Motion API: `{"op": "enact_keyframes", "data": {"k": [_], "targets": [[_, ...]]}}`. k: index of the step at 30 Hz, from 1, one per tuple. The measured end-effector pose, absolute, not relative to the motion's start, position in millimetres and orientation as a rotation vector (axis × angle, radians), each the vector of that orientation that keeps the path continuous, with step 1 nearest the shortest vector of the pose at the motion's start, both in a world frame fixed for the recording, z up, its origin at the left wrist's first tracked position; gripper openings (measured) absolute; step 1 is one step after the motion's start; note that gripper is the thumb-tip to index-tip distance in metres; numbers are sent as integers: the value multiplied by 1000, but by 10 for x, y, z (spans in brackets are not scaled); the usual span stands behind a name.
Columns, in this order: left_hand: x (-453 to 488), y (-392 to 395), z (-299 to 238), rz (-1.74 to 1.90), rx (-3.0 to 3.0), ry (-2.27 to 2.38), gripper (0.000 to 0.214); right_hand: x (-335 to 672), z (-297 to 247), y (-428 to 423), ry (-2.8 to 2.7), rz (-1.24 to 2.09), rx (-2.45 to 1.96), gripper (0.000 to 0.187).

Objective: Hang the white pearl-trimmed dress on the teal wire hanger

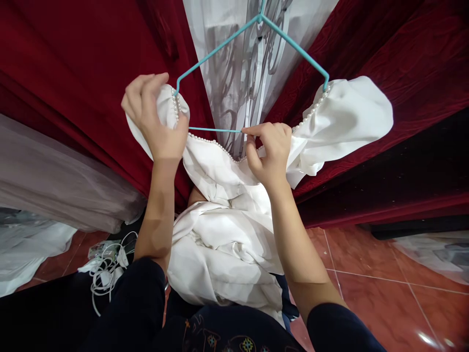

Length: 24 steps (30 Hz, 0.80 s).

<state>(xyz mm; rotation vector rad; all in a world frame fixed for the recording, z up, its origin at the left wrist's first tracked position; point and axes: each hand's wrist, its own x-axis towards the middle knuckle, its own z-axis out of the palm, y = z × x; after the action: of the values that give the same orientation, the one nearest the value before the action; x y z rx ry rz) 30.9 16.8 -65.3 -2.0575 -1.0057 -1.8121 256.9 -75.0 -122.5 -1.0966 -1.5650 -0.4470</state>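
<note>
A white garment (223, 239) with a pearl-trimmed neckline hangs on a turquoise wire hanger (223, 46), its puffed sleeves over both hanger ends and its body falling toward my lap. My left hand (156, 117) is closed around the garment's left shoulder at the hanger's left corner. My right hand (267, 149) pinches the neckline together with the hanger's bottom wire near its middle.
Dark red velvet curtains (73, 68) flank a sheer white patterned curtain (242, 58) behind the hanger. White tangled cables (106, 271) lie on the red tiled floor (370, 278) at lower left. Grey and white fabric (47, 186) is piled at the left; plastic sheeting lies at the right.
</note>
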Motion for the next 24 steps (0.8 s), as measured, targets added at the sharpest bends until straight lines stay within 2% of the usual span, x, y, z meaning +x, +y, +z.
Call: {"op": "enact_keyframes", "data": {"k": [3,9,13,17,19,24], "targets": [[118,363,-496,-1852,-2243,-1082,17,2566,-1212,-760,-1561,-426,-1122,22],[-431,722,-656,-2115,-1907,-1183,40,2626,-1201,-779,-1615,-402,-974,26],[-597,602,-975,-2067,-2109,-1290,54,2587,-1202,-813,-1559,-327,-890,29],[-378,9,-1045,-1716,-2573,-1207,23,2596,-1209,-804,-1534,-319,-862,31],[-182,-280,-976,-1492,-2734,-1087,25,2636,-1211,-777,-1552,-348,-852,32],[221,-465,-922,-1645,-2313,-831,21,2660,-1196,-751,-1534,-358,-799,34]]}}
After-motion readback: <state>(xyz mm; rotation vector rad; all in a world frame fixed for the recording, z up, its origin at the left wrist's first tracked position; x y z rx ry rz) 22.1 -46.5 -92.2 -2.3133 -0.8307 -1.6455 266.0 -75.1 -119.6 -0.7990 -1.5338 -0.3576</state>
